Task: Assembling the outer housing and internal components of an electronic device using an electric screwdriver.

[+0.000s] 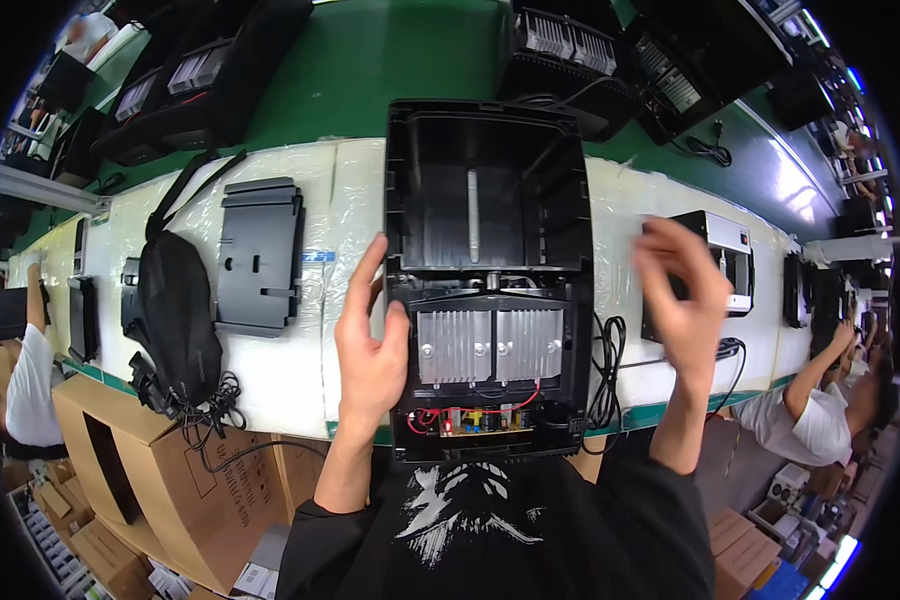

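Note:
In the middle lies an open black plastic housing [570,200] with a deep hollow upper half. Its lower half holds two silver finned heat sinks [457,345], a small circuit board [485,420] and red wires [425,418]. My left hand [372,350] grips the housing's left edge, thumb at the rim and fingers along the side, partly hidden. My right hand [685,305] is raised to the right of the housing, apart from it, slightly blurred. Its fingers are loosely bent, and I see nothing in them. Behind it stands a black and silver unit [735,265].
Left on the white-padded bench are a black plate [260,255] and a black bag [180,310] with cables. A coiled black cable [606,370] lies right of the housing. More black units [560,50] stand on the green surface beyond. Cardboard boxes [210,500] sit below left. People work at both sides.

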